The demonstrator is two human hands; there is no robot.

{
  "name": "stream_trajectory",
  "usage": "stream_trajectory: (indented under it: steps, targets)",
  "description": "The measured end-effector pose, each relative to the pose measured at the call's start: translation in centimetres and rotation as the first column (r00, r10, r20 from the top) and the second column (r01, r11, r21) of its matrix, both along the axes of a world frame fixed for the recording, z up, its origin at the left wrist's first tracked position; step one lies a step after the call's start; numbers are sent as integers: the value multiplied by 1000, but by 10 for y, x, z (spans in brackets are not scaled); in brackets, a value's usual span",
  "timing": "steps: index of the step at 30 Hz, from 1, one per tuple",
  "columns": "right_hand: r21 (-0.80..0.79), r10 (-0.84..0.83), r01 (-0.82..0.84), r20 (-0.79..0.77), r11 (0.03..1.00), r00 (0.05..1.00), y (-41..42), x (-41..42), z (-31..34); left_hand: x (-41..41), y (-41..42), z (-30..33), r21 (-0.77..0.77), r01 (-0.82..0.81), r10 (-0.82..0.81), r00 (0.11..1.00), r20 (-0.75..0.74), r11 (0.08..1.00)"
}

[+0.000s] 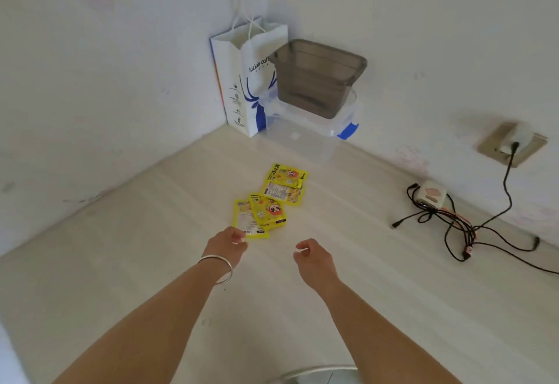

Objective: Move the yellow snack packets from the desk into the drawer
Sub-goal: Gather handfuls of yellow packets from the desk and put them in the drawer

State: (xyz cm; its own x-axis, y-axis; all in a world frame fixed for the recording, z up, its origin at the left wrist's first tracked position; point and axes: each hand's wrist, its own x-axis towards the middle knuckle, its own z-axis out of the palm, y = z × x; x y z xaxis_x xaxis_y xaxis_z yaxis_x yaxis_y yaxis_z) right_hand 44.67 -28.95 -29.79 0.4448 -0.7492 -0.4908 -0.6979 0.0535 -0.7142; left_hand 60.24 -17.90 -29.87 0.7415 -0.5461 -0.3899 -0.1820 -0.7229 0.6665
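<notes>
Packets (267, 199) of yellow snack lie in a loose cluster on the pale desk (121, 262), four of them as far as can be told, in two overlapping pairs: one pair just beyond the left hand's fingers (239, 237), the other farther out and a little to the right. They lie flat and fanned, which leaves edges exposed for a pinch from above.

The left hand (225, 241), a bangle (216, 268) on its wrist, reaches forward with its fingers curled at the near corner of the closest packet; whether they already pinch that corner or only touch it cannot be told. The right hand (311, 258) hovers beside it with fingers loosely curled and holding nothing, probably ready to gather the second pair or to open the drawer, which is not in view.

Far beyond the fingers, in the corner, stand a paper bag (242, 81) and a smoky bin (314, 78) on a clear box (302, 138); to the right lie tangled cables (453, 223).
</notes>
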Motion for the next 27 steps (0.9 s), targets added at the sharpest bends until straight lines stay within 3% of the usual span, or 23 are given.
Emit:
stream_trajectory:
  steps: [4, 7, 12, 17, 20, 23, 27]
  targets:
    - [20, 109, -108, -57, 994, 992, -26, 34, -8, 19, -13, -13, 139, 43, -47, 998, 28, 989]
    - [-28, 251, -254, -81, 967, 965, -50, 58, -12, 31, -32, -21, 144, -71, 66, 997, 39, 987]
    - [99, 370, -369, 6, 924, 929, -73, 92, -25, 43, -52, -30, 155, -251, 255, 967, -4, 955]
    - [11, 593, -601, -180, 799, 785, -74, 117, -41, 54, -65, -36, 115, -370, 385, 909, -158, 922]
    - [23, 649, -653, -141, 757, 747, -66, 126, -43, 59, -76, -36, 132, -360, 382, 889, -252, 924]
    - [69, 599, -598, -3, 799, 801, -63, 136, -46, 64, -84, -37, 121, -332, 354, 890, -288, 935]
    - [233, 287, -329, 196, 915, 938, -69, 148, -41, 74, -89, -42, 93, -374, 384, 869, -314, 923]
